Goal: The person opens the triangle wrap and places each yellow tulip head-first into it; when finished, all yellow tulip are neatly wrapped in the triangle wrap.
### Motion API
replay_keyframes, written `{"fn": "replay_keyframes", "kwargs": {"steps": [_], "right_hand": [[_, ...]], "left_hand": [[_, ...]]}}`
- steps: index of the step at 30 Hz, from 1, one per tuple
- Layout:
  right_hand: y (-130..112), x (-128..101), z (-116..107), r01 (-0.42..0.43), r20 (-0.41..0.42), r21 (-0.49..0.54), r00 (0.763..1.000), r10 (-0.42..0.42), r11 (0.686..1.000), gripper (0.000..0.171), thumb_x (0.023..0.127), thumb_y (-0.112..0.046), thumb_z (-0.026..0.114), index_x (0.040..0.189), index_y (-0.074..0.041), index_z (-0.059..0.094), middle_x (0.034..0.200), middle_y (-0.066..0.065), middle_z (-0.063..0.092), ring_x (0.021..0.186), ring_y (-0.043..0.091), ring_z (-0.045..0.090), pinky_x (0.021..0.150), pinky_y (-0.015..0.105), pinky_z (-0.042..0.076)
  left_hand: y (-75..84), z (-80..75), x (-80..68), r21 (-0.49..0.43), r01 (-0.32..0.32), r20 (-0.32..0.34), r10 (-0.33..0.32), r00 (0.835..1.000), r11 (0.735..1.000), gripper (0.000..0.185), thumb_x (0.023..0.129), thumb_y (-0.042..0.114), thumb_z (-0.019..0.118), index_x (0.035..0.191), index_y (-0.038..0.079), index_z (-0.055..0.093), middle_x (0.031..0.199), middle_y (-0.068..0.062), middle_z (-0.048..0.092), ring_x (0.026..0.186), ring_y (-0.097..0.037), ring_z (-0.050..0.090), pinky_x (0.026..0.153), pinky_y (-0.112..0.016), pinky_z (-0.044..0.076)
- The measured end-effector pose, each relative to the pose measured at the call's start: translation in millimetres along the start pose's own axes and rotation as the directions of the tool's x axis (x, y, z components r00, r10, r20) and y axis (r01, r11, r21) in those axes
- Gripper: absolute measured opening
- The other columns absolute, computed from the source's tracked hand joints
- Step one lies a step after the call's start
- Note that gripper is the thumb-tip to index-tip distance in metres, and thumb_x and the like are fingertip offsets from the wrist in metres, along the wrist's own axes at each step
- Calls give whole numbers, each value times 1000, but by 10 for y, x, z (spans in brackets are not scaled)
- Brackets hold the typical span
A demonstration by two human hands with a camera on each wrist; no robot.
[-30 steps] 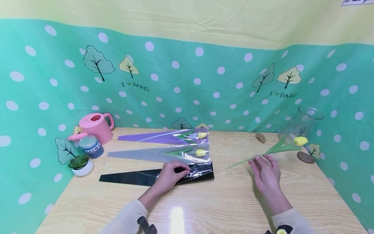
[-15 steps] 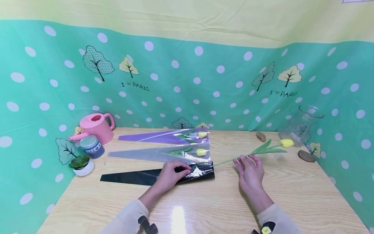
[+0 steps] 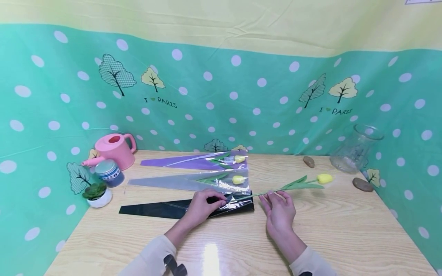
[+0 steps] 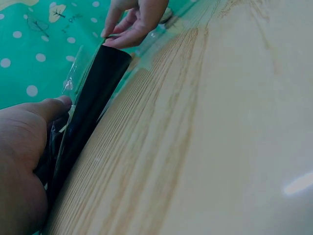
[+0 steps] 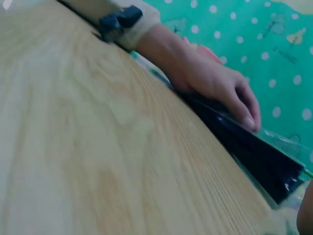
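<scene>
A yellow tulip (image 3: 324, 178) with green leaves slants across the table in the head view, its bloom to the right. My right hand (image 3: 281, 214) pinches its stem between thumb and fingers. The stem's lower end lies inside the mouth of a black flower sleeve (image 3: 152, 210) with a clear front. My left hand (image 3: 202, 207) pinches the sleeve's clear film near that mouth. In the left wrist view the black sleeve (image 4: 95, 90) stands raised at its mouth, close to my right hand (image 4: 139, 22). The right wrist view shows my left hand (image 5: 215, 83) over the sleeve.
Behind lie a grey sleeve (image 3: 162, 182) and a purple sleeve (image 3: 172, 162), each holding a yellow tulip. A pink watering can (image 3: 115, 151), a blue jar (image 3: 109, 173) and a potted succulent (image 3: 98, 195) stand left. A glass vase (image 3: 355, 151) and stones (image 3: 362, 184) are right.
My right hand has moved left with the tulip, and the stem's end has gone from outside the black sleeve into its mouth. My left hand has stayed in place.
</scene>
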State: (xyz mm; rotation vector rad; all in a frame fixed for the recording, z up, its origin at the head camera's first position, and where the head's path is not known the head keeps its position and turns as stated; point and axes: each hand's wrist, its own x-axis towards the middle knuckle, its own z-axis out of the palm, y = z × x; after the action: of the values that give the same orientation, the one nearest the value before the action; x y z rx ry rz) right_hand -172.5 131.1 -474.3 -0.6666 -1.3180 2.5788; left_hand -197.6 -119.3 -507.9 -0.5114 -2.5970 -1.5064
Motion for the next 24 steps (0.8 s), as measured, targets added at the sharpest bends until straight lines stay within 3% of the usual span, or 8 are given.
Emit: {"fn": "replay_keyframes", "kwargs": {"steps": [14, 24], "right_hand": [[151, -112, 45, -87, 12, -45, 996, 88, 995, 20, 99, -2, 65, 116, 0, 54, 103, 7, 65, 96, 16, 70, 101, 32, 58], [-51, -10, -156, -76, -24, -68, 997, 74, 995, 24, 102, -10, 65, 123, -5, 55, 99, -1, 66, 95, 13, 66, 99, 27, 59]], "left_hand": [[3, 6, 0, 0, -8, 2, 8, 1000, 1000, 13, 87, 22, 84, 95, 32, 81, 98, 18, 75, 104, -10, 70, 98, -30, 56], [4, 1, -3, 10, 4, 7, -4, 1000, 1000, 11, 87, 22, 84, 96, 28, 82, 99, 17, 75, 105, -10, 70, 98, -30, 56]]}}
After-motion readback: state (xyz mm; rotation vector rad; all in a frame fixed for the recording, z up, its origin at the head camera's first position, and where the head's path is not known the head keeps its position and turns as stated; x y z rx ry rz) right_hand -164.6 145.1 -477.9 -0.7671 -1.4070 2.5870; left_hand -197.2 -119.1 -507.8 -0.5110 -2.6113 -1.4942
